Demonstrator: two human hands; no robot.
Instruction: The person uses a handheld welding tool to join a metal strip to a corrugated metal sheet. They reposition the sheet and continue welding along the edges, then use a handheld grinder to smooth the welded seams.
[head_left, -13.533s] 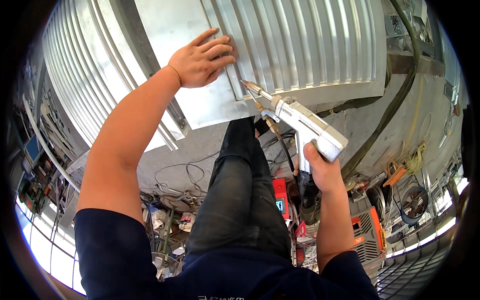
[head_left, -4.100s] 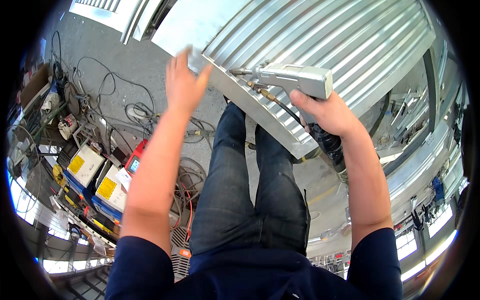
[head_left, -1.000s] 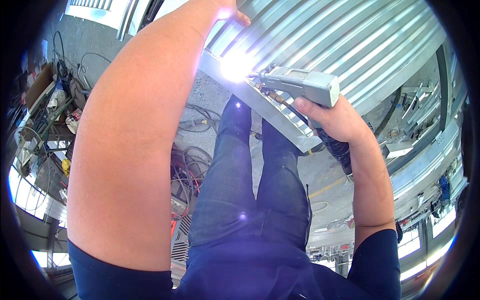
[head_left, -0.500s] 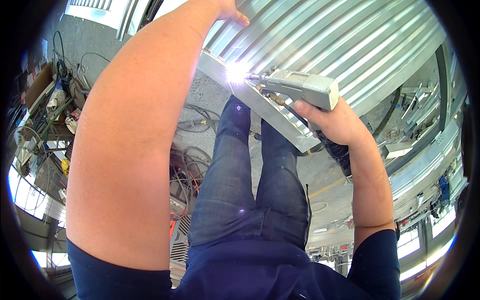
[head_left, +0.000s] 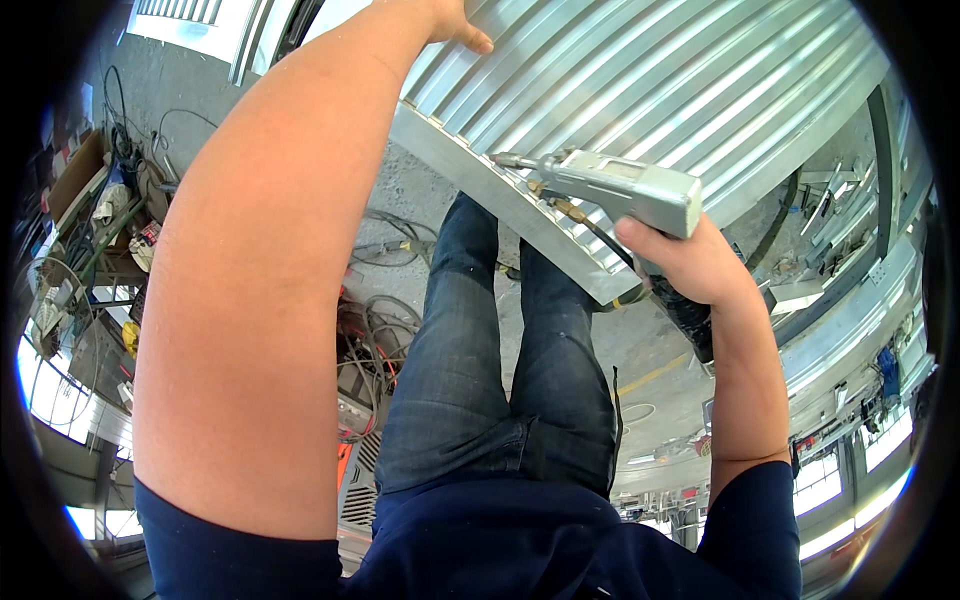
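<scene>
My right hand [head_left: 690, 255] is wrapped round the grip of a grey handheld welding gun [head_left: 625, 185], thumb along its rear side. Its metal nozzle points left, at the seam where a silvery corrugated metal panel [head_left: 640, 75] meets its flat edge rail [head_left: 540, 222]. Brass fittings and a dark hose hang under the gun's body. At the top, my left hand [head_left: 450, 22] is cut off by the picture's edge. Its thumb stretches out over the panel near the left corner; the other fingers are hidden.
Loose cables [head_left: 380, 325] lie on the concrete floor left of my legs. A cluttered bench [head_left: 110, 235] with tools stands at far left. Metal profiles [head_left: 835, 215] and a dark curved bar [head_left: 884, 170] are at the right, beyond the panel.
The bright welding flash at the nozzle has gone out. My right hand and the gun have shifted slightly right and nearer to me. My left hand has barely moved.
</scene>
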